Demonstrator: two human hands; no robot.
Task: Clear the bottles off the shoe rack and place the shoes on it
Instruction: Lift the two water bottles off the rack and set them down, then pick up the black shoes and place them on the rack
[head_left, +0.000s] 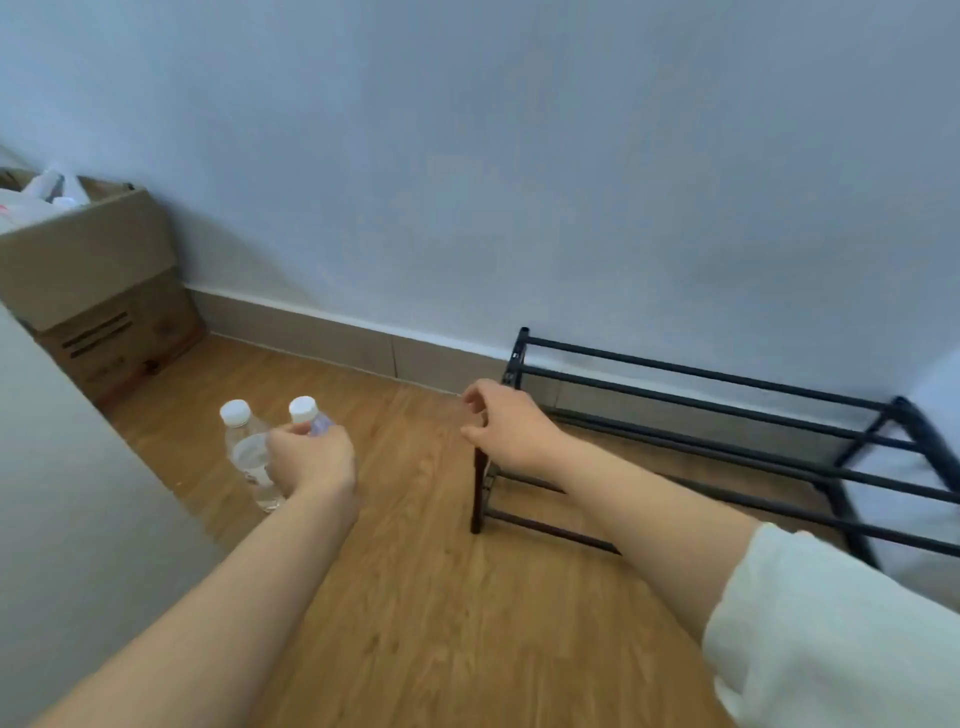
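Two clear plastic bottles with white caps stand on the wood floor at the left. My left hand wraps around the right bottle just below its cap; the left bottle stands beside it, touching my fingers. The black metal shoe rack stands against the wall at the right, its bars bare. My right hand hovers over the rack's near left corner post, fingers loosely curled, holding nothing. No shoes are in view.
A cardboard box with white items inside sits in the left corner on another box. A pale panel rises along the left edge. The blue-white wall and baseboard run behind. Something white shows behind the rack's right end.
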